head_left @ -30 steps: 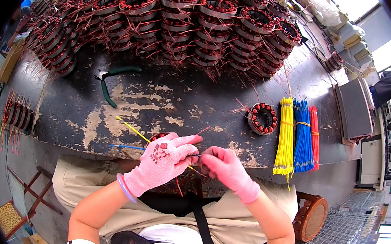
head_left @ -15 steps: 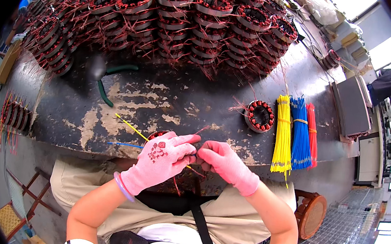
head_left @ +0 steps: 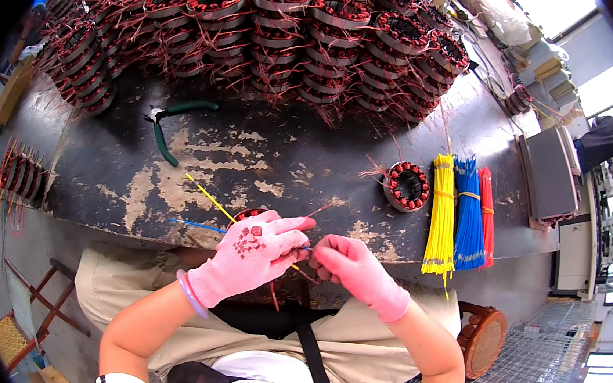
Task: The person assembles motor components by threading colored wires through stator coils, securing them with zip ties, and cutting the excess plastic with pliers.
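Copper wire (head_left: 304, 272) sits pinched between my left hand (head_left: 252, 253) and right hand (head_left: 354, 270), both closed on it, over the worn workbench (head_left: 197, 174)

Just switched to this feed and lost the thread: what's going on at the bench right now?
A seated person in pink gloves works at the near edge of a worn dark workbench. The left hand and right hand meet over a wound stator, pinching its thin copper wire leads; yellow and blue sleeving sticks out to the left. Green-handled pliers lie untouched, another stator sits beside bundles of yellow, blue and red sleeving, and stacked stators fill the back.
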A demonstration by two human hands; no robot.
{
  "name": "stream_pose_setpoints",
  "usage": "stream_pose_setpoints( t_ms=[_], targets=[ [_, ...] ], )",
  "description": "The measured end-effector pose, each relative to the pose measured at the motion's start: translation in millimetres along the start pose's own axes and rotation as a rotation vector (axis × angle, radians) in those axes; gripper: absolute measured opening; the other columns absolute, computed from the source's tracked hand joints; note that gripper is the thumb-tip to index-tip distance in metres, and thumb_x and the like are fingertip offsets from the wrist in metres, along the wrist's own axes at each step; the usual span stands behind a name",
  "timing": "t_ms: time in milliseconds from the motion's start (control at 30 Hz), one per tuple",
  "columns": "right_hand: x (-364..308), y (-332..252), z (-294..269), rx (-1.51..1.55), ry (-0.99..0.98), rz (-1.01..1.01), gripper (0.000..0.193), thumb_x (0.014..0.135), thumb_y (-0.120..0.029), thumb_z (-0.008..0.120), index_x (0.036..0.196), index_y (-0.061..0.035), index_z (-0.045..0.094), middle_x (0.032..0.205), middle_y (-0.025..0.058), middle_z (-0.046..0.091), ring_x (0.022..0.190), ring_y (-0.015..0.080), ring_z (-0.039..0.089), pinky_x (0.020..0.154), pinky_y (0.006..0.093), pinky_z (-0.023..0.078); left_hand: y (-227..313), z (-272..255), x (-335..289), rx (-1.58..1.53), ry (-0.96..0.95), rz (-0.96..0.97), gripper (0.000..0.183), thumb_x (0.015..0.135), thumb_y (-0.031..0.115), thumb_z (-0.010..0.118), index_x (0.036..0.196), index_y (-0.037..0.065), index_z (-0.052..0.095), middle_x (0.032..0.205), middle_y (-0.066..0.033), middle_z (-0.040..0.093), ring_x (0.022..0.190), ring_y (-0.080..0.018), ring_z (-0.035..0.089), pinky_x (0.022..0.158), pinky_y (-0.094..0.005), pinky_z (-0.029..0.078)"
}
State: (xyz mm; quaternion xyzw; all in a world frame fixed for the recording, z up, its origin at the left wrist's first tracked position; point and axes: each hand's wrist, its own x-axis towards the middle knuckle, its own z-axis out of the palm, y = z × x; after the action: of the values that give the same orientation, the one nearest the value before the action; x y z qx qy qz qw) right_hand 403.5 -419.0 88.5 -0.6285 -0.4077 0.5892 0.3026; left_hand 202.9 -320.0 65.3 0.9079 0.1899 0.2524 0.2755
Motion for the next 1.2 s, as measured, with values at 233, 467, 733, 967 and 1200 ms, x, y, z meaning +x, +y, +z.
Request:
stream_pose_setpoints(
  t_ms=[233,467,733,967,1200],
  targets=[
    [-41.9,16.8,-17.4,-0.747,0.274,-0.265,0.017,0.089,-0.021,0.074,0.096,-0.0064,0.069,0.082,0.0071,0.068,0.075,0.0235,0.067,0.068,0.0374,0.053,1.4,-0.5,0.1,0.005,0.046,-0.017,0.021,0.076,0.012,0.08,0.092,0.007,0.067,0.119,-0.0039,0.073,0.075,-0.0269,0.062,0.07,-0.0395,0.053],
    [0.8,5.9,2.3,-1.193,0.406,-0.817,0.03,0.082,-0.029,0.075,0.105,-0.0155,0.063,0.091,0.001,0.059,0.086,0.0207,0.064,0.073,0.0362,0.052,0.5,-2.4,2.6,0.012,0.027,-0.019,0.021,0.079,0.015,0.079,0.096,0.01,0.07,0.12,-0.0032,0.072,0.077,-0.0265,0.062,0.07,-0.0392,0.054],
    [11.0,-15.7,-2.1,-0.095,0.012,0.097,0.021,0.097,-0.027,0.064,0.102,-0.0076,0.068,0.082,0.0069,0.067,0.071,0.0116,0.06,0.065,0.0297,0.05,1.5,-3.2,-1.5,0.017,0.005,-0.023,0.019,0.078,0.015,0.078,0.095,0.01,0.07,0.119,-0.004,0.073,0.08,-0.0272,0.063,0.073,-0.039,0.055],
    [1.9,10.1,13.4,-1.032,0.545,-0.782,0.028,0.078,-0.019,0.081,0.101,-0.0084,0.069,0.084,0.007,0.069,0.075,0.0266,0.068,0.068,0.0383,0.054,1.0,-1.5,0.1,0.002,0.021,-0.027,0.02,0.078,0.016,0.079,0.095,0.01,0.07,0.116,-0.0039,0.074,0.079,-0.0273,0.063,0.072,-0.0389,0.055],
    [1.8,11.4,8.1,0.302,-0.029,0.099,0.014,0.095,-0.02,0.064,0.103,-0.008,0.066,0.09,0.0093,0.069,0.077,0.0282,0.067,0.065,0.0369,0.051,-1.0,-1.2,-1.5,0.01,0.032,-0.005,0.019,0.079,0.016,0.078,0.095,0.01,0.07,0.116,-0.0033,0.074,0.078,-0.0265,0.063,0.071,-0.0383,0.055]
  ],
)
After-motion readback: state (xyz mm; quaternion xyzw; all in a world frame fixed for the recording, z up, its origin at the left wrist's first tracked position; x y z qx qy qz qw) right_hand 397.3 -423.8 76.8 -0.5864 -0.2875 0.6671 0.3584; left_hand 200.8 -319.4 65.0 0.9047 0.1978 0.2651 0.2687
